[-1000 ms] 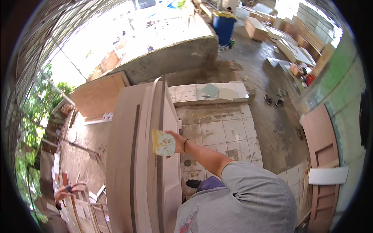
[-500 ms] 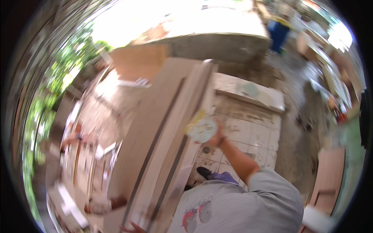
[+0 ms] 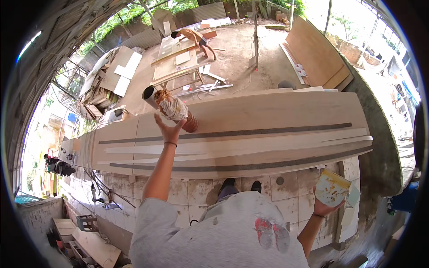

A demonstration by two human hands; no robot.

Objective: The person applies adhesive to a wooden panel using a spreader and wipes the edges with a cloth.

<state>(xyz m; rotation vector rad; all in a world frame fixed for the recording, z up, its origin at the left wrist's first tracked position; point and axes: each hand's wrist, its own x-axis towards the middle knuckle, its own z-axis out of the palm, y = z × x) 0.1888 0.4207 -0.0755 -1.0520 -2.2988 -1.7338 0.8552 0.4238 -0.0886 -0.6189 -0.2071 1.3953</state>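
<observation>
Held left hand [image 3: 170,131] spread just beside stained cylinder [image 3: 173,108] on bench [image 3: 268,105]; pinched yellow-edged plate [image 3: 331,189] in right hand [image 3: 323,208].

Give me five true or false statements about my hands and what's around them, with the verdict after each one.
1. The right hand holds a pale, stained flat piece. True.
2. The left hand is down beside a shoe. False: it is at the white-wrapped bundle; whether it grips it is unclear.
3. Dark strips lie along the long wooden panel. True.
4. The pale strips lie on the tiles. False: they lie on the panel, between the dark strips.
5. Another person bends over a work table in the background. True.
</observation>
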